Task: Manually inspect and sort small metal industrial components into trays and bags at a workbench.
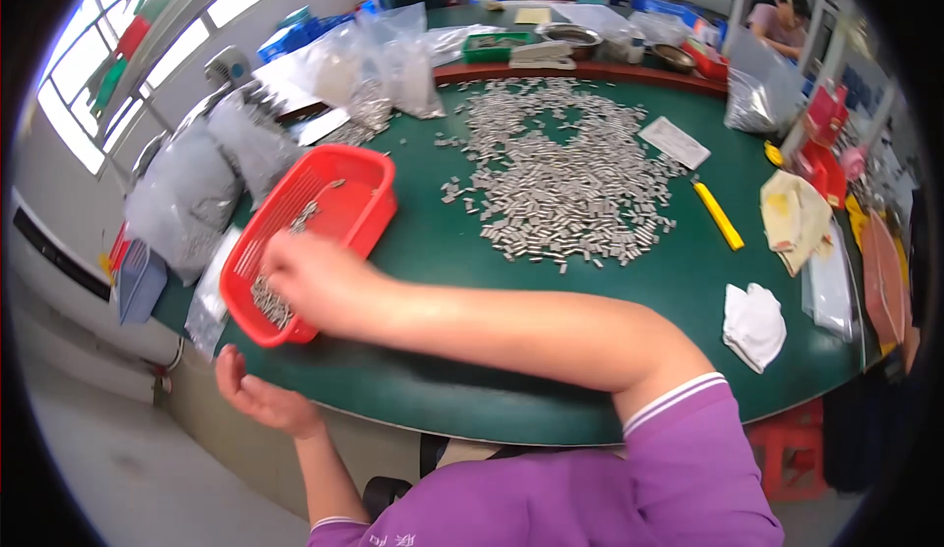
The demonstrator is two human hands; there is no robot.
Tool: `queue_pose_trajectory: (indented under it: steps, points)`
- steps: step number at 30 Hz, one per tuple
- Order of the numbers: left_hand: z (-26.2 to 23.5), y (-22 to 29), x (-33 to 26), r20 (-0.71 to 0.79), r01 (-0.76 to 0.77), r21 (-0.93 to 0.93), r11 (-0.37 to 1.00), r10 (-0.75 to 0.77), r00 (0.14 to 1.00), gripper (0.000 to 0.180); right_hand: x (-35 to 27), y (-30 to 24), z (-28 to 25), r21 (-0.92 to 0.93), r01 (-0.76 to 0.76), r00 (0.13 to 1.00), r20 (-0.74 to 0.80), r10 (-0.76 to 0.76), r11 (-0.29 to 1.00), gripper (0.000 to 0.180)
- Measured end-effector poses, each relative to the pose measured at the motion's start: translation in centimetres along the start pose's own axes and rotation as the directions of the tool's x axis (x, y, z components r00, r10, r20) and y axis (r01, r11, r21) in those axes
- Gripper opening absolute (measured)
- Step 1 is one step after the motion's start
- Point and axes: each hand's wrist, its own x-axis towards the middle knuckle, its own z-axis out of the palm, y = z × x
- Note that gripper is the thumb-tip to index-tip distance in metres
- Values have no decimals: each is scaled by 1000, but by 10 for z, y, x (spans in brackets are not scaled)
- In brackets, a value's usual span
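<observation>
My right hand (pixel 313 277) reaches across to the left and hovers over the near end of a red plastic basket (pixel 354 169); it is blurred, and I cannot see whether it holds anything. Small silver metal pieces (pixel 267 301) lie in the basket's near corner beside that hand. My left hand (pixel 258 397) is below the table edge, palm up, fingers apart and empty. A large heap of the same silver pieces (pixel 560 173) covers the middle of the green table (pixel 452 252).
Clear plastic bags (pixel 388 60) of parts stand at the back left, grey bags (pixel 187 198) beside the basket. A yellow utility knife (pixel 718 215), a white cloth (pixel 754 323), a paper slip (pixel 675 141) and red trays (pixel 824 149) lie at the right. Another person (pixel 782 24) sits far right.
</observation>
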Motion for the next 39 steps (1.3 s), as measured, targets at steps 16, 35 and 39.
queue_pose_trajectory:
  steps: [16,35,39]
  points:
    - [172,76,7,971,909,-141,392,-123,204,22,-46,37,-154,327,-538,818,-19,575,777,15]
    - [181,80,-14,967,937,-210,280,-80,241,40,-55,24,-176,382,-477,812,-153,563,792,12]
    - [181,74,-14,983,970,-155,187,-64,170,39,-58,38,-158,380,-534,791,-91,605,756,13]
